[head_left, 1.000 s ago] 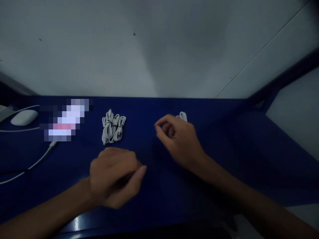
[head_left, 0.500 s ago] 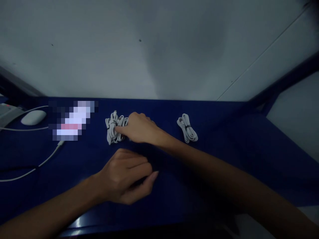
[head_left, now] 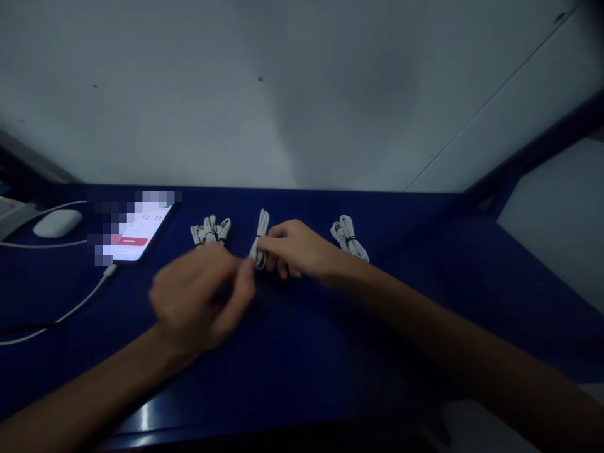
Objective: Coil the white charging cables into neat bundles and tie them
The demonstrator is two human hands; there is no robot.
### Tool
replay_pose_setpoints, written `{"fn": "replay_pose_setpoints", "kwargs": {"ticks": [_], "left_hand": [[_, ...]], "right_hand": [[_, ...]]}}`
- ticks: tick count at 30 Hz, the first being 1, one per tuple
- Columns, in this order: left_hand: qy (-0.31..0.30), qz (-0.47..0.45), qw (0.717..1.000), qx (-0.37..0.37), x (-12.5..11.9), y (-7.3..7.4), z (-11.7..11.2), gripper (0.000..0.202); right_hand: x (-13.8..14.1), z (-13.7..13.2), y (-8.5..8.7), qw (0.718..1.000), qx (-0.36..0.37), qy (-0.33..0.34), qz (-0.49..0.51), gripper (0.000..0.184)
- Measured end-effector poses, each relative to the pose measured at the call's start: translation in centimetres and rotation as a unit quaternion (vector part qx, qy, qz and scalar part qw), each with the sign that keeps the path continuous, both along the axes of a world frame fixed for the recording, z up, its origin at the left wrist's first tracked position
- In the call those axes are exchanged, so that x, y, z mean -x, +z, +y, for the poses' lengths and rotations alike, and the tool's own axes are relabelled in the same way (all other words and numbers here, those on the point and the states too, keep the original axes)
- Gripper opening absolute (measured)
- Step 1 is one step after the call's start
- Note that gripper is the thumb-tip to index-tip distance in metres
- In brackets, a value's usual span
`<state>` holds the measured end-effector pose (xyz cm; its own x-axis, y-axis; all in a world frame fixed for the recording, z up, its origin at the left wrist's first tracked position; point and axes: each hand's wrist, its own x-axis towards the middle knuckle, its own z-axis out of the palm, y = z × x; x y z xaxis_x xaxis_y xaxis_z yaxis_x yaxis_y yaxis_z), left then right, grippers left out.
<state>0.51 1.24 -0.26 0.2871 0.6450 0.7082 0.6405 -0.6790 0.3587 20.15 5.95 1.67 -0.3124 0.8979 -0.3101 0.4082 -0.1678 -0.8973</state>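
You pinch a coiled white cable [head_left: 260, 242] in your right hand [head_left: 297, 251] above the blue worktop [head_left: 330, 352], your blurred left hand [head_left: 202, 299] at its lower end (grip impossible to tell), a handover that calls for a steady two-handed hold

Counter [head_left: 330, 352]: deep blue, plain, pale glare streak at near edge.
Middle cable coil [head_left: 260, 236]: white.
Left cable bundle [head_left: 210, 231]: white, dark ties.
Right cable bundle [head_left: 349, 236]: white, 1 black tie.
Mouse [head_left: 57, 223], far left: white.
Phone [head_left: 141, 236]: pale screen, red bar.
Charging cord [head_left: 75, 305]: white.
Wall [head_left: 302, 94]: plain grey-white, few dark specks.
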Motion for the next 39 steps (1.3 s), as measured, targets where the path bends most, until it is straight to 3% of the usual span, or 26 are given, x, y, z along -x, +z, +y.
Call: {"fn": "replay_pose_setpoints", "kwargs": {"ticks": [2, 5, 8, 11, 14, 17, 20, 24, 26, 29, 32, 35, 39], "left_hand": [[0.090, -0.015, 0.995, -0.029, 0.3, 0.3, 1.1, 0.008], [0.175, 0.099, 0.979, 0.038, 0.5, -0.3, 2.8, 0.053], [0.170, 0.207, 0.959, 0.095, 0.9, -1.8, 4.1, 0.072], [0.159, 0.249, 0.949, 0.108, 1.6, -2.8, 5.3, 0.063], [0.114, 0.244, 0.956, 0.120, 2.3, -3.0, 6.3, 0.047], [0.062, 0.224, 0.964, 0.131, 2.5, -2.8, 6.8, 0.037], [0.049, 0.189, 0.971, 0.139, 2.3, -2.6, 6.6, 0.034], [0.026, 0.128, 0.988, 0.078, 1.7, -1.8, 5.5, 0.035], [-0.006, 0.094, 0.995, 0.036, 1.5, -1.3, 4.8, 0.040], [-0.108, 0.099, 0.989, -0.003, 1.3, -0.9, 3.8, 0.049], [-0.195, 0.065, 0.976, 0.068, 0.9, -0.9, 2.7, 0.051], [-0.246, -0.019, 0.944, 0.221, 0.2, -0.9, 1.3, 0.052], [-0.250, -0.114, 0.895, 0.350, -0.9, -0.8, -0.4, 0.059]], "right_hand": [[-1.3, -1.0, 0.0, 0.999, 0.024, 0.002, 0.041, 0.020], [-3.2, -2.4, -0.1, 0.995, 0.041, -0.003, 0.089, 0.017], [-4.6, -3.4, -0.7, 0.990, 0.051, 0.008, 0.134, 0.018], [-5.1, -3.8, -1.6, 0.967, 0.088, 0.062, 0.229, 0.016], [-4.9, -4.0, -2.4, 0.941, 0.122, 0.081, 0.306, 0.014], [-4.7, -4.2, -2.8, 0.932, 0.141, 0.074, 0.325, 0.013], [-4.9, -4.5, -3.2, 0.922, 0.164, 0.064, 0.344, 0.014], [-5.5, -4.6, -3.5, 0.897, 0.199, 0.056, 0.391, 0.020], [-5.5, -4.6, -3.3, 0.903, 0.196, 0.050, 0.380, 0.025], [-4.9, -4.8, -2.7, 0.928, 0.174, 0.005, 0.331, 0.028], [-4.2, -5.4, -2.4, 0.951, 0.128, -0.043, 0.277, 0.025], [-3.8, -6.4, -2.4, 0.965, 0.053, -0.079, 0.246, 0.018], [-3.1, -7.9, -2.3, 0.965, -0.022, -0.143, 0.217, 0.023]]}}
